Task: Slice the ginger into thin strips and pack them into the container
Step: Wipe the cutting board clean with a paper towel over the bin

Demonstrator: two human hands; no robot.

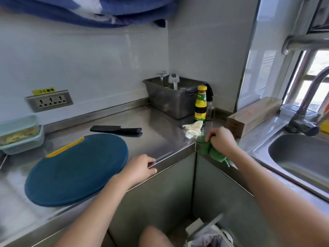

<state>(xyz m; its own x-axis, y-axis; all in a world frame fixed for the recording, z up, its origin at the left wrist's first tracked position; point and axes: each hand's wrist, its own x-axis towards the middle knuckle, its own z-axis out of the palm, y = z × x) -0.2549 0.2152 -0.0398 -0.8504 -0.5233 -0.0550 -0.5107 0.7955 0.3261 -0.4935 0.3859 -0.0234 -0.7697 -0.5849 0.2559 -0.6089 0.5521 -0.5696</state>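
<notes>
A pale green container holding pale ginger strips sits at the far left of the steel counter, with a lid leaning behind it. A bare round blue cutting board with a yellow handle slot lies in front. A black knife lies beyond the board. My left hand rests on the counter's front edge, fingers curled over the rim. My right hand grips a green cloth at the counter's inner corner.
A crumpled paper towel, a sauce bottle, a grey tub and a cardboard box stand at the back. A sink and tap are on the right. A bin sits below.
</notes>
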